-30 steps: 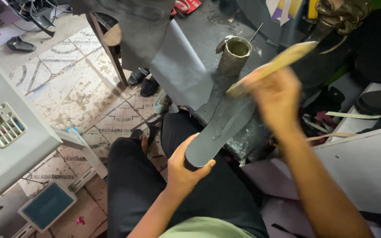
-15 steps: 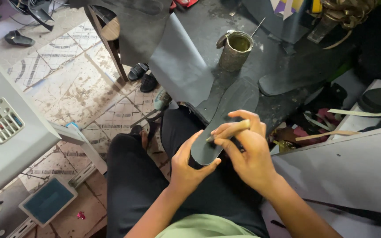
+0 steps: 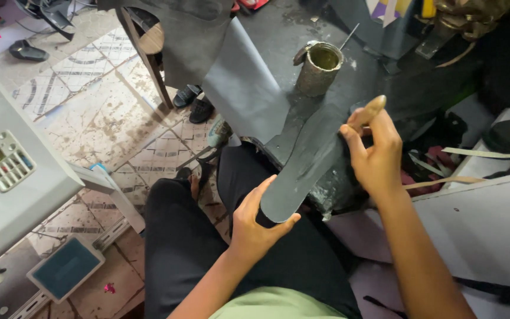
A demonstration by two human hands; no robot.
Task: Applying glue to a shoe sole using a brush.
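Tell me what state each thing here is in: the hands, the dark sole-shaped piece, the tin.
Left hand: gripping the near end of the sole piece.
Right hand: closed around a pale stick, at the piece's far edge.
Sole piece: flat, dark grey, tilted up off the lap.
Tin: upright, open, lid bent back.
Grey sheet: hangs over the bench edge.
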